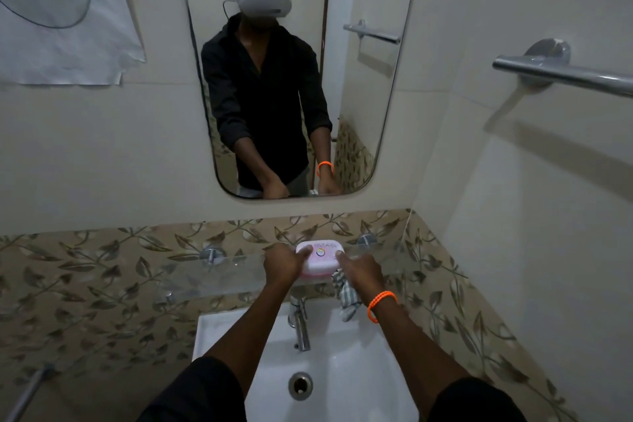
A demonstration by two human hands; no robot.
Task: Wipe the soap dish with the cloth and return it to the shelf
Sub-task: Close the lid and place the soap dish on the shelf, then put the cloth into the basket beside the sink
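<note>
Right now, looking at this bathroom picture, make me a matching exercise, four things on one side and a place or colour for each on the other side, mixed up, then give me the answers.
Things
1. soap dish
2. cloth
3. wristband
4. tap

Places and colours
A. orange, around the right wrist
B. pink and white, on the glass shelf, between the left hand and the right hand
C. metal, standing at the back of the white basin
D. checked, hanging below the right hand

Pairs: 1-B, 2-D, 3-A, 4-C
</note>
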